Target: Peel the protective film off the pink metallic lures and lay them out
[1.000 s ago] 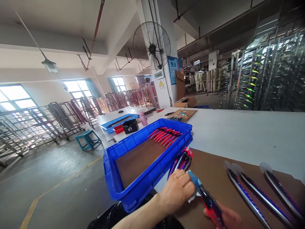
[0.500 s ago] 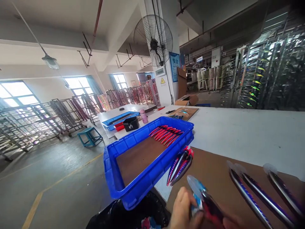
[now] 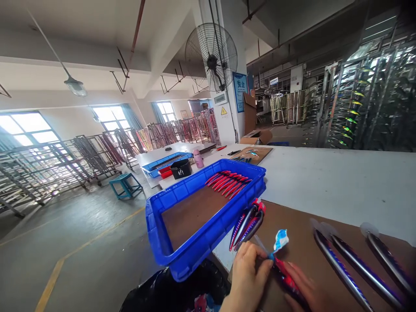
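Holding a lure [image 3: 286, 277] over the bench's [image 3: 341, 182] near edge, both hands' grips were closed: right hand [image 3: 305, 292] steadied it, left hand [image 3: 247, 277] pinched its film [image 3: 280, 240].

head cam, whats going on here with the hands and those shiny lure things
A person's left hand and right hand hold a red and blue fishing lure over a brown board; a blue and white strip sticks up near its tip. Two lures lie by the blue bin, which holds a row of red lures. Three more lures lie to the right on the board.
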`<state>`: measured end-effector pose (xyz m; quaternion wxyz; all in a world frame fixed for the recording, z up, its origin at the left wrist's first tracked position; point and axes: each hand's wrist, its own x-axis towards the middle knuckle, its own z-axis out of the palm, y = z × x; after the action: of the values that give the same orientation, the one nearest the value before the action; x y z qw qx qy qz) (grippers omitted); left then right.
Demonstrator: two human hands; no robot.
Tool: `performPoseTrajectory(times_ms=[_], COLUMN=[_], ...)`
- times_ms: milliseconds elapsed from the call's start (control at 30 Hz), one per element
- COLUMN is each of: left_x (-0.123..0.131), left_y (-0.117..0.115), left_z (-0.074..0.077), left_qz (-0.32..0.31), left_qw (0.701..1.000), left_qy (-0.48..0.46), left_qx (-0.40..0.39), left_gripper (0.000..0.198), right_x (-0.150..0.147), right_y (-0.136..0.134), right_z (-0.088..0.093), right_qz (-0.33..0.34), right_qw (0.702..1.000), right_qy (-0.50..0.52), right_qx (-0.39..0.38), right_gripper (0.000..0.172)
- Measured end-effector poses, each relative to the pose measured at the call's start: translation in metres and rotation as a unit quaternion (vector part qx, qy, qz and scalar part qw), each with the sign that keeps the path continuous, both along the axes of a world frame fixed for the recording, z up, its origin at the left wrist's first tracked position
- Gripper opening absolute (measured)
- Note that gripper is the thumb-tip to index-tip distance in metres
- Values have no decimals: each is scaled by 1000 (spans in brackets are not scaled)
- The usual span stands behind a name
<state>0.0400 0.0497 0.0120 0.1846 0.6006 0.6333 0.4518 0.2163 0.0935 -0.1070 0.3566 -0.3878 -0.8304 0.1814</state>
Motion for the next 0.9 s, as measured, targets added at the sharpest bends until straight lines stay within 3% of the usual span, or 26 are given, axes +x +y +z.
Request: performPoseTrajectory(times_ms=[100,200,300,367,433,533,667,767,900], left_x=[7,15,18,12,-1,-23,-42,-42,-31], left_y=[1,-2,-7,-9,-10,-8,0,4,5], left_z=[-2,-4,-2,4,15,32,37,26,11], left_qz=[3,-34,-84,-94,-75,-89,-238,-304,-288], left_qw=[999,981,950,945,969,996,944,917,937], left_qy=[-28,-147,-256,-272,-208,-6,227,257,194], left_qx=[-42,-125,-161,-157,-105,12,7,-11,-46], left_gripper=[13,16,22,29,27,16,45,29,13], right_x=[0,0,2,5,8,10,6,1,-6], right_y=[3,7,8,5,0,-8,-13,-11,-3], right_z=[-7,-7,0,9,20,35,41,32,18], right_qz=[-9,-15,10,27,28,41,86,97,107], right_qw=[997,993,994,997,995,986,974,977,984], right_qy=[-60,-99,-101,-76,-44,5,83,78,20], right_qx=[42,59,32,-18,-81,-163,-192,-172,-139], right_gripper=[47,47,50,50,50,51,50,49,54])
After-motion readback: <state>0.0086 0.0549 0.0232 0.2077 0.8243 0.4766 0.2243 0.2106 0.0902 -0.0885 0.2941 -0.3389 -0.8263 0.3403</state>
